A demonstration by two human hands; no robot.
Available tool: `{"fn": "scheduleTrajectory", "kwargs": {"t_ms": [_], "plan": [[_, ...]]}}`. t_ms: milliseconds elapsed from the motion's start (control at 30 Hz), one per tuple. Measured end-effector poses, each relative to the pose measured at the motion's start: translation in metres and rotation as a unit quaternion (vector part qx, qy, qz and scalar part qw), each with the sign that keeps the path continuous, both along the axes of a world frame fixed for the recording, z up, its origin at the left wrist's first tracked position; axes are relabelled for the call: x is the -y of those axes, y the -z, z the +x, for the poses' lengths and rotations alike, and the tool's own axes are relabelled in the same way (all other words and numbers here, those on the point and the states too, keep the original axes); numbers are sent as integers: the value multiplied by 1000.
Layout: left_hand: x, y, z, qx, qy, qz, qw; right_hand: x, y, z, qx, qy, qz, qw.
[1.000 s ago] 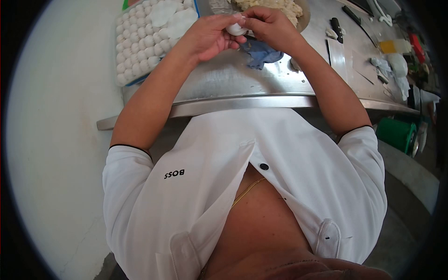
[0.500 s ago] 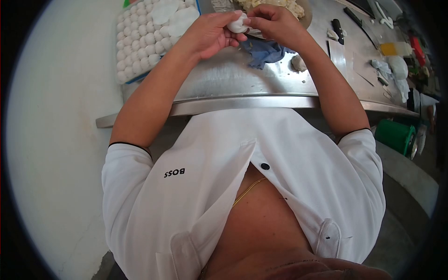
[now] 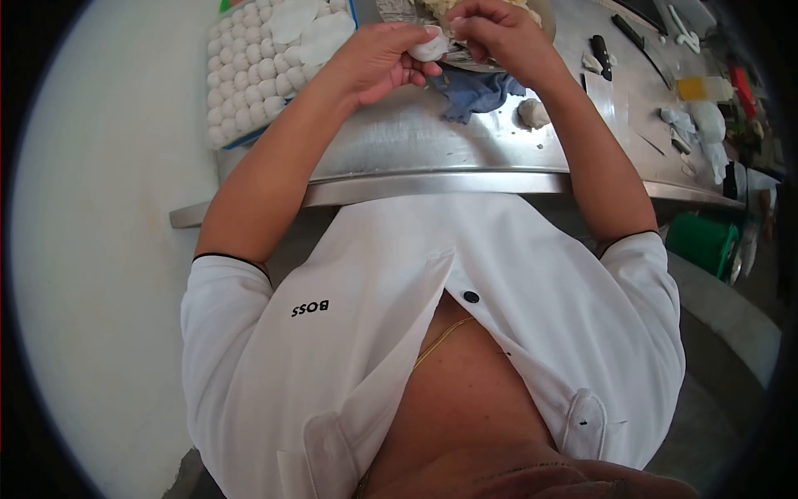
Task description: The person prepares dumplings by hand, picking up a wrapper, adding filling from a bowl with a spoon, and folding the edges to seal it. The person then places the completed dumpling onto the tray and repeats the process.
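Note:
My left hand (image 3: 386, 58) holds a small white dough dumpling (image 3: 429, 48) between thumb and fingers, with the thumb lying on its top. Just right of it, my right hand (image 3: 497, 37) is raised with thumb and fingertips pinched together, slightly apart from the dough. Whether anything is in that pinch is hidden. Behind both hands lies a round metal bowl (image 3: 546, 18) with pale, chopped filling (image 3: 522, 7) in it. A crumpled blue cloth (image 3: 480, 93) rests beneath the hands on the steel table (image 3: 399, 150).
At left, a tray of white dough balls (image 3: 241, 75) carries flat round wrappers (image 3: 327, 37). A brownish lump (image 3: 533, 113) lies near my right forearm. Farther right are a black-handled cleaver (image 3: 602, 56), a long knife (image 3: 644, 48), a bottle of yellow liquid (image 3: 703, 88) and a plastic bag (image 3: 709, 121).
My right hand has drawn away from the dumpling, up and to the right. My left hand stays nearly in place, still holding the dumpling, which is slightly turned.

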State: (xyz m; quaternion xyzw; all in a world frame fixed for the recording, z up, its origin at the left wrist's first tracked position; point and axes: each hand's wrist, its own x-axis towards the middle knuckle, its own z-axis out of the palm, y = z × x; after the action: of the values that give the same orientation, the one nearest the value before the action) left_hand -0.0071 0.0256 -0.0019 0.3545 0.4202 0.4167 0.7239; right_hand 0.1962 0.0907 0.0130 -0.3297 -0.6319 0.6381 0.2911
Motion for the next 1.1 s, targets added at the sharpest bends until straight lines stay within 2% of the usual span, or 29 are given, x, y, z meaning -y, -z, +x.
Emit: {"fn": "scheduleTrajectory", "kwargs": {"t_ms": [133,233,300,367,433,500,533,600,667,700,767,800,833,867,900,967,1033,1100], "plan": [[0,2,-1,-21,-14,-23,999,-1,-7,2,-4,40,-33,999],[-3,3,-1,1,-15,-16,1000,-3,-4,3,50,36,11,998],[-4,5,-3,16,-19,-11,1000,-5,-1,6,132,-10,11,991],[-5,9,-11,70,-26,-19,997,0,-4,4,162,-29,27,986],[-7,11,-13,69,-48,8,996,2,-3,1,193,-50,45,979],[-8,12,-8,69,-69,37,995,-3,9,0,190,-19,-108,976],[-4,15,-4,23,-90,54,994,-4,12,-1,190,-18,-108,976],[1,18,2,-25,-108,69,991,-2,16,-3,83,-23,-179,980],[2,18,6,-193,-97,230,949,5,18,-10,38,-6,-189,981],[3,17,8,-193,-98,231,949,7,18,-11,-5,11,-197,980],[6,11,12,-236,-130,322,908,6,16,-10,-22,26,-189,981],[7,4,14,-237,-131,321,908,7,15,-10,-41,42,-184,981],[7,-5,15,-118,-177,180,960,10,10,-10,-41,41,-186,981],[7,-13,15,6,-217,33,976,12,2,-9,22,35,-133,990],[8,-15,11,6,-218,32,975,12,-2,-9,85,30,-77,993],[6,-16,1,1,-52,21,998,7,10,-5,67,-1,-53,996],[4,-6,1,13,-32,27,999,4,18,-4,45,-29,-29,998],[3,0,0,23,-7,30,999,8,12,-6,56,8,-30,998]]}}
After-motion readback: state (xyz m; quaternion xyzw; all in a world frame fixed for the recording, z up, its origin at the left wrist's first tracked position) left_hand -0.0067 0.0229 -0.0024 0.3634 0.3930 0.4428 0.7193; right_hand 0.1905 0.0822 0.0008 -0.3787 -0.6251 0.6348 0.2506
